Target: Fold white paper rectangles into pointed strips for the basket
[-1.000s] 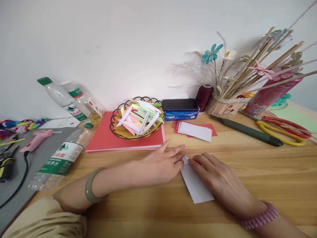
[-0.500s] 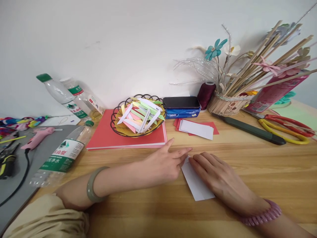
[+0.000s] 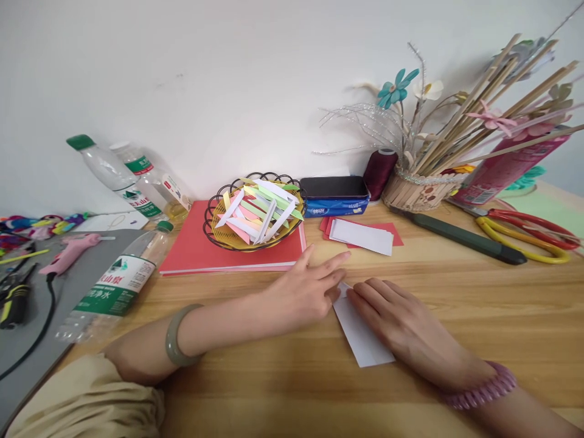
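Note:
A white paper slip [image 3: 361,334] lies slantwise on the table, with a crease near its far end. Over its right side rests my right hand [image 3: 396,316], fingers together and bent, holding it near the far end; the thumb is hidden. My left hand [image 3: 314,283] is at the far left corner of the slip, thumb and forefinger stretched apart and the lower fingers curled against or close to the paper. Whether those fingertips touch it I cannot tell. Beyond the hands, a small stack of white slips [image 3: 362,236] lies on red paper slips [image 3: 396,234].
A wicker basket [image 3: 208,228] of folded paper strips stands on red sheets [image 3: 182,246]. Behind are a phone [image 3: 335,187] on a blue pack [image 3: 337,208] and a thread spool [image 3: 380,173]. Right: a cutter [image 3: 465,237], pliers [image 3: 542,252]. Left: bottles [image 3: 116,286], a glue gun [image 3: 68,252].
My left hand has lifted and shifted slightly left, its fingers spreading a little more. My right hand and the white paper slip stay nearly in place.

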`<act>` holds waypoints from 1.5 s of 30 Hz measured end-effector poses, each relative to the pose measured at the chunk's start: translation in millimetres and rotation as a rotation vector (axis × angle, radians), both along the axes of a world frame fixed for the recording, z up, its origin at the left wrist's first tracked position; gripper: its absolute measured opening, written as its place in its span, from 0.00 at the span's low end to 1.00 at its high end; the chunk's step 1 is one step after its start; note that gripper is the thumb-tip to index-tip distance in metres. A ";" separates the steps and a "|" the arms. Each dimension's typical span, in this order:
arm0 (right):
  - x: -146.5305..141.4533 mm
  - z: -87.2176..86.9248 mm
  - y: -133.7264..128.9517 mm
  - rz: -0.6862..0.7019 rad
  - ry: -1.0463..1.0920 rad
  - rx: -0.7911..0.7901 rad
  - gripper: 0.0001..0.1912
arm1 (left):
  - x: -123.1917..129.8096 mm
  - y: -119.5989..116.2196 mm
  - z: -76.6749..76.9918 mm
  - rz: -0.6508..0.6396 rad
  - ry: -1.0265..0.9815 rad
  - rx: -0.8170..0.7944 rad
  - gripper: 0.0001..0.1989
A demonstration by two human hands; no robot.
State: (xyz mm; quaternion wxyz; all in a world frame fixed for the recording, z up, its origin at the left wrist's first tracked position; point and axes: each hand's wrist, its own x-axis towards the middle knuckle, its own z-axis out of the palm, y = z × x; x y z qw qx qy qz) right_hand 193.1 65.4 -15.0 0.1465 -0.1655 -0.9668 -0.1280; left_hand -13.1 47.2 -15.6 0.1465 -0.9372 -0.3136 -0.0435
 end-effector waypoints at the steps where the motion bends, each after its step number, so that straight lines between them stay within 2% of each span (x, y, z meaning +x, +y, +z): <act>1: 0.0 -0.3 0.0 0.000 0.003 0.008 0.18 | -0.2 0.5 -1.6 -0.009 -0.007 -0.002 0.08; 6: 0.9 -1.0 2.1 -0.001 -0.002 -0.022 0.16 | -3.8 5.4 -4.3 -0.057 -0.009 -0.070 0.10; 10: 4.1 -0.1 4.4 -0.020 0.014 -0.107 0.15 | -7.6 9.7 1.4 -0.085 0.005 -0.127 0.12; 14: 7.5 -0.3 4.9 -0.031 0.048 -0.187 0.15 | -8.2 11.7 6.0 -0.104 -0.005 -0.141 0.10; 22: 9.1 -5.6 8.3 -0.041 0.113 -0.199 0.13 | -10.1 17.8 1.1 -0.171 0.003 -0.138 0.09; 32: 9.1 -5.8 12.8 -0.072 0.176 -0.304 0.13 | -20.6 37.0 2.5 -0.214 -0.047 -0.389 0.17; 39: 12.3 -4.5 18.1 -0.062 0.147 -0.313 0.13 | -16.4 35.3 6.6 -0.215 -0.022 -0.356 0.11; 45: 25.1 -4.8 16.3 -0.048 0.110 -0.304 0.17 | -16.3 33.9 7.6 -0.198 -0.010 -0.363 0.13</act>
